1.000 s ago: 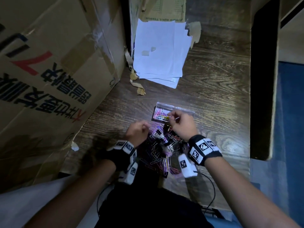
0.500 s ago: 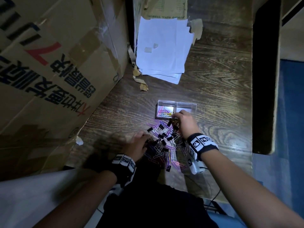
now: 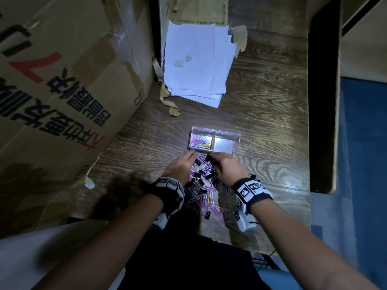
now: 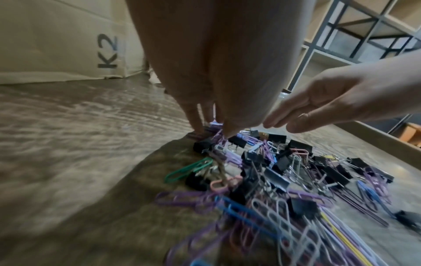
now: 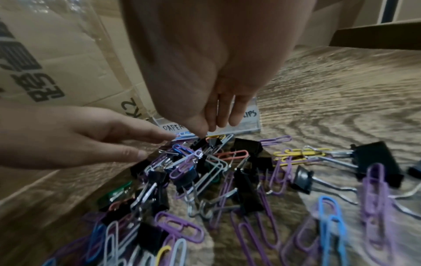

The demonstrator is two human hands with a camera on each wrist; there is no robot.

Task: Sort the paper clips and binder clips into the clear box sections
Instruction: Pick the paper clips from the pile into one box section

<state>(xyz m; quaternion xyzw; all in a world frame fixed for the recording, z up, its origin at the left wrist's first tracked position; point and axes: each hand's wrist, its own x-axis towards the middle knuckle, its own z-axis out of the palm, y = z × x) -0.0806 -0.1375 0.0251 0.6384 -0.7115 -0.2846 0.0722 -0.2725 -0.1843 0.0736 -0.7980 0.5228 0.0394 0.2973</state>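
I keep both hands low at the pile's (image 3: 204, 185) box-side edge, clear box (image 3: 215, 142) just beyond for short drops; my right hand (image 3: 227, 169) pinches at a binder clip (image 5: 206, 144), left hand (image 3: 182, 167) fingers spread, pinching nothing I can see.

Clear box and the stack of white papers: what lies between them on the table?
Nothing: in the head view, bare wood separates the clear box from the white papers.

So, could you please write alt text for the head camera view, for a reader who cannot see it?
Seen from above, a person's left hand and right hand reach into a mixed pile of clips on a dark wooden table. Just beyond sits a clear box, coloured paper clips in its left section. White paper sheets and a cardboard box lie further off.
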